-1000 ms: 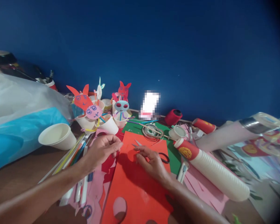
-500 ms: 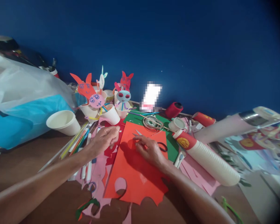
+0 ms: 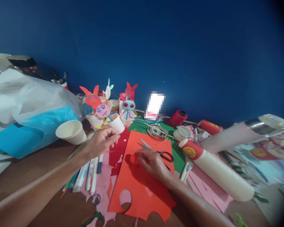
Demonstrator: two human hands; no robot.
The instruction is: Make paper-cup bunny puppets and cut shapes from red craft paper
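Observation:
My right hand [image 3: 152, 162] is low over an orange paper sheet [image 3: 142, 186], thumb and fingers pinching a small round orange paper piece [image 3: 134, 159]. Just beyond those fingers, scissors with black handles [image 3: 165, 155] lie on the sheet, blades apart; part of them is behind the hand. My left hand [image 3: 105, 138] hovers left of the sheet with loosely bent, parted fingers and nothing visible in them. Close behind it stands a white paper cup [image 3: 117, 123] with a pink paper face [image 3: 102, 110]. Curved cut-outs mark the sheet's near edge.
More cups with paper animal faces stand at the back. A white cup [image 3: 71, 132] is at left, beside blue paper [image 3: 33, 135]. Markers [image 3: 91, 176] lie on pink scraps. Right are a box cutter [image 3: 186, 171], stacked cups [image 3: 220, 170], a red thread spool [image 3: 178, 118] and a wire coil [image 3: 157, 130].
My left hand's fingers have loosened from a closed pose. My right hand still holds the orange piece, now slightly nearer me. The view has tilted a little, shifting everything lower.

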